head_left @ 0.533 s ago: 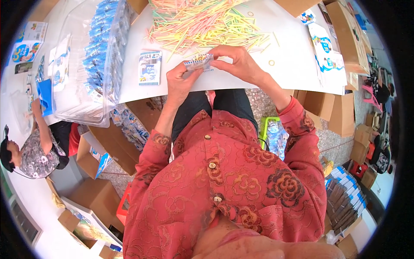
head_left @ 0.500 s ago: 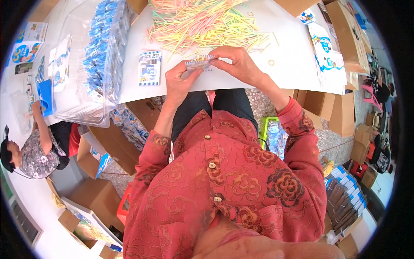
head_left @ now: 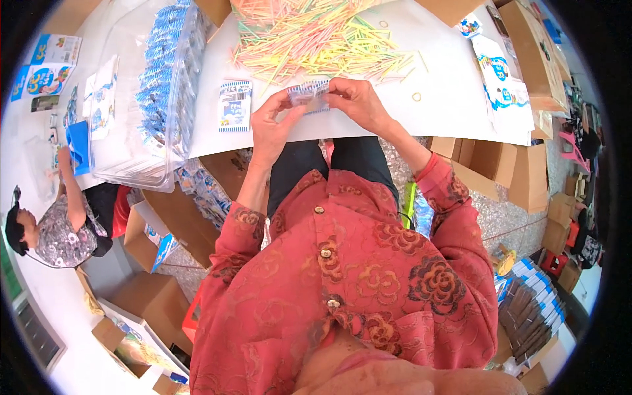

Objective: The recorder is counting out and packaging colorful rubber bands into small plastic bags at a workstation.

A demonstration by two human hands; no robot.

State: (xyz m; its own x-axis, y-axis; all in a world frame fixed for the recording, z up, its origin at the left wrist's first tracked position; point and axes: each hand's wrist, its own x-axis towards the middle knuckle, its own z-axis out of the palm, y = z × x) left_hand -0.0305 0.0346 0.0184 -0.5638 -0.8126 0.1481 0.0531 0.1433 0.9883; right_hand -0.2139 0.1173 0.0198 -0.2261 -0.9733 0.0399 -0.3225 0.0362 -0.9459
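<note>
From where I stand, both hands meet over the near edge of the white table (head_left: 454, 117), with a small clear packet (head_left: 308, 96) striped in blue stretched between them. The left hand (head_left: 268, 126) has its left end, thumb and fingers closed on the film; the right hand (head_left: 363, 103) pinches the right end between thumb and fingertips. Neither grip gapes, though what the hidden fingers do underneath I cannot tell. The packet's long axis runs across the body, hand to hand, tipping a little upward at the right.

A second packet (head_left: 235, 106) lies flat on the table, to the left and just beside the left hand — plainly the nearer of the two. Its long axis points away from the person, roughly square to the held one, and nothing touches it. Beyond the hands spreads a heap of pastel sticks (head_left: 322, 41), pink, yellow and green, close to the fingers yet apart. Farther left stands a clear plastic tub (head_left: 131, 174) with rows of blue-striped packets (head_left: 164, 72); a thin ring (head_left: 417, 97) lies off to the right.
</note>
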